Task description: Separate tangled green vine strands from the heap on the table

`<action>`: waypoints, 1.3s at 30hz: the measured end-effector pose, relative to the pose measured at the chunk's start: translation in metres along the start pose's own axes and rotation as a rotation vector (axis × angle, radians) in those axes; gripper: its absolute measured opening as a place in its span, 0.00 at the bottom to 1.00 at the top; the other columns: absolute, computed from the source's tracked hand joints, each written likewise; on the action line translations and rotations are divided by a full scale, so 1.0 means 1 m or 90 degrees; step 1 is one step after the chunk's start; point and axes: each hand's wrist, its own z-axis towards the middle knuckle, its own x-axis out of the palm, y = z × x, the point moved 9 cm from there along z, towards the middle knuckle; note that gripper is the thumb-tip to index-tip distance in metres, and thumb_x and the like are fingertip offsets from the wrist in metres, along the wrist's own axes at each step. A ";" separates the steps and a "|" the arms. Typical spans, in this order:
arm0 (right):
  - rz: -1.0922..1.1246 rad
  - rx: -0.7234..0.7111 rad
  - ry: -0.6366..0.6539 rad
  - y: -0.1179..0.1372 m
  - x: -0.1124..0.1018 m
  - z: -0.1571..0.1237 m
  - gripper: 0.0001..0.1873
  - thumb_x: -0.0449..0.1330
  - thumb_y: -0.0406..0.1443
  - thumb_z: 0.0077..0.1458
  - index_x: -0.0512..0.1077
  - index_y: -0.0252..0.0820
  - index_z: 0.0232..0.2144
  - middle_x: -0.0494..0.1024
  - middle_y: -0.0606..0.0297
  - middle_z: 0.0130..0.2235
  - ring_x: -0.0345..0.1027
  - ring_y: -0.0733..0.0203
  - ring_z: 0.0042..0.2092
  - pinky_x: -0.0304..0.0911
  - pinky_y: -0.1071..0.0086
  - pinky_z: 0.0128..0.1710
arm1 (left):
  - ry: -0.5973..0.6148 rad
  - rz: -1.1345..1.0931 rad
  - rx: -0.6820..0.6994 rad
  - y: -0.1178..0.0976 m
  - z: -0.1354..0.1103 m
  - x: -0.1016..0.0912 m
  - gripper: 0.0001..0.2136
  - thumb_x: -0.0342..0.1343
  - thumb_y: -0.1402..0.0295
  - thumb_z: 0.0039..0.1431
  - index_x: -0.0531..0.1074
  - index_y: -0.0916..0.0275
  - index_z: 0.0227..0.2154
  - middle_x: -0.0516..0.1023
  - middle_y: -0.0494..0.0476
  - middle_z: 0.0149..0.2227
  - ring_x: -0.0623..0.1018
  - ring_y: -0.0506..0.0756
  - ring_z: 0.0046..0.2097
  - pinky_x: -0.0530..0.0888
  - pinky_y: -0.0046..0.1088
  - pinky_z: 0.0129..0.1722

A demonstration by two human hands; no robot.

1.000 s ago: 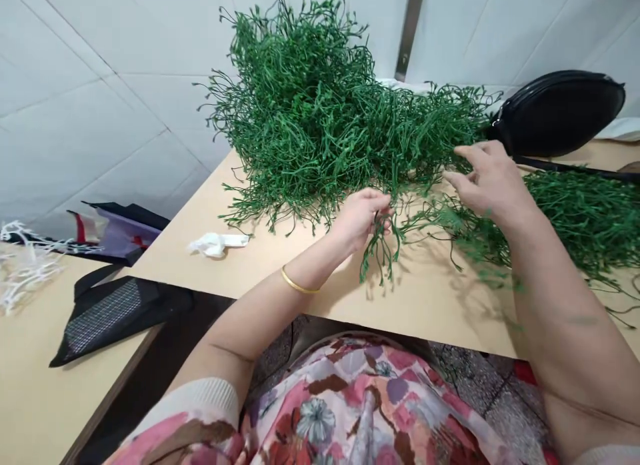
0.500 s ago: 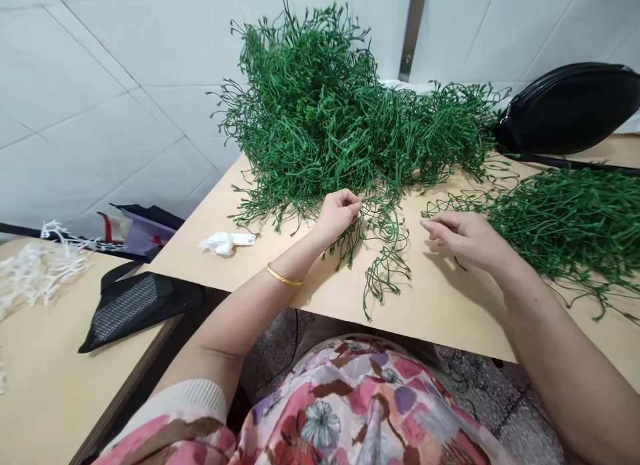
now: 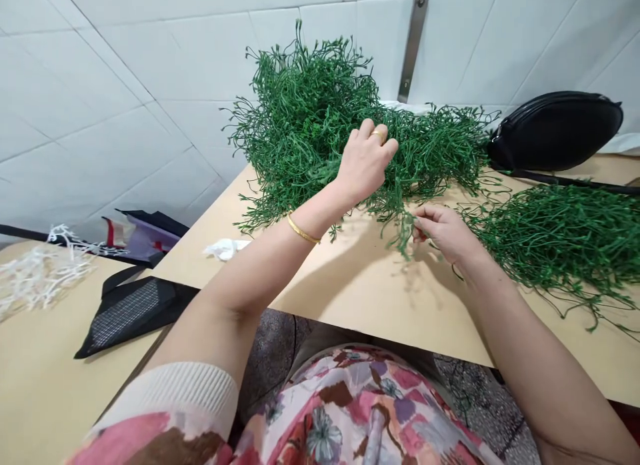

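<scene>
Tabletop (image 3: 400, 318) of pale wood against white wall tiles (image 3: 150, 65), heaped with green sprigs (image 3: 310, 118)

Two hands (image 3: 365, 161) (image 3: 443, 235), two greenery heaps (image 3: 320, 118) (image 3: 565, 241), one black bag (image 3: 555, 131).

A tall tangled heap of wiry green stems (image 3: 310, 111), apparently plastic, beside a lower heap (image 3: 565, 245).
</scene>
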 end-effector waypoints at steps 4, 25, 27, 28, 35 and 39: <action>-0.121 -0.032 -0.060 -0.003 -0.008 0.005 0.09 0.58 0.39 0.49 0.67 0.41 0.22 0.68 0.69 0.20 0.59 0.69 0.21 0.57 0.73 0.23 | 0.010 -0.024 -0.019 -0.017 -0.025 0.002 0.05 0.47 0.68 0.58 0.66 0.61 0.29 0.68 0.63 0.41 0.63 0.61 0.51 0.59 0.40 0.48; 0.041 0.013 -0.030 -0.003 0.006 0.015 0.12 0.64 0.38 0.37 0.66 0.40 0.22 0.64 0.73 0.18 0.52 0.73 0.17 0.46 0.74 0.16 | 0.148 -0.084 -0.139 -0.012 -0.104 0.029 0.08 0.47 0.67 0.58 0.71 0.62 0.32 0.72 0.60 0.37 0.69 0.55 0.43 0.66 0.33 0.43; -0.016 -0.035 -0.107 0.013 -0.016 0.013 0.10 0.63 0.38 0.40 0.65 0.41 0.21 0.63 0.73 0.18 0.52 0.71 0.18 0.47 0.73 0.17 | 0.072 -0.141 -0.162 -0.016 -0.096 0.015 0.09 0.46 0.67 0.58 0.70 0.62 0.30 0.71 0.59 0.34 0.69 0.53 0.38 0.66 0.30 0.40; -0.064 -0.074 -0.150 0.024 -0.026 0.011 0.09 0.62 0.37 0.41 0.65 0.42 0.21 0.62 0.73 0.17 0.52 0.71 0.18 0.48 0.72 0.18 | 0.036 -0.175 -0.172 -0.021 -0.092 0.008 0.09 0.46 0.67 0.58 0.70 0.62 0.29 0.70 0.58 0.34 0.69 0.52 0.37 0.66 0.29 0.39; -0.111 -0.143 -0.173 0.049 -0.023 0.006 0.06 0.60 0.35 0.44 0.66 0.42 0.22 0.65 0.70 0.19 0.59 0.67 0.21 0.56 0.69 0.22 | 0.172 -0.410 -0.362 -0.045 -0.092 0.050 0.06 0.56 0.69 0.49 0.64 0.62 0.25 0.66 0.48 0.23 0.63 0.47 0.25 0.61 0.25 0.26; 0.043 -0.076 -0.086 0.024 -0.014 0.017 0.07 0.61 0.36 0.43 0.65 0.42 0.24 0.67 0.70 0.22 0.63 0.66 0.20 0.58 0.69 0.22 | 0.220 -0.626 -0.524 -0.031 -0.110 0.081 0.09 0.56 0.74 0.48 0.60 0.64 0.19 0.63 0.47 0.20 0.64 0.45 0.22 0.63 0.24 0.25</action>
